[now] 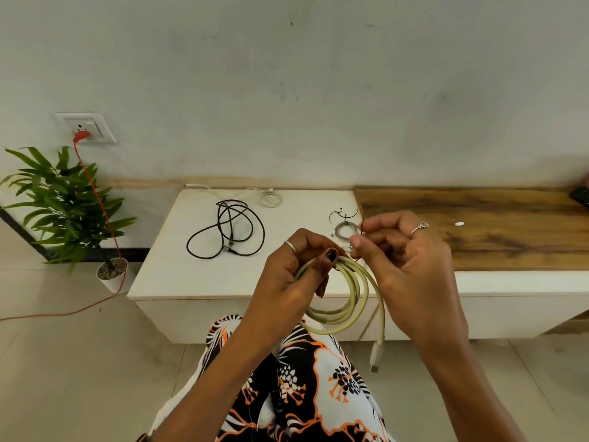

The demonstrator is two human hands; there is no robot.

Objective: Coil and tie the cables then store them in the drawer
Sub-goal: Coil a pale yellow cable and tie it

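Cream cable [345, 301] hangs coiled, plug dangling; black cable [224, 229] loose on desk [165, 275]; white cable [255, 194] behind; small grey coil [347, 229] tied.

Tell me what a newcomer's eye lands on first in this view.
First, the two hands at centre: the left hand grips a coiled cream cable whose plug dangles below, while the right hand pinches a thin tie at the coil's top. Behind them, a loose black cable sprawls on the white cabinet. At far left stands a green potted plant.
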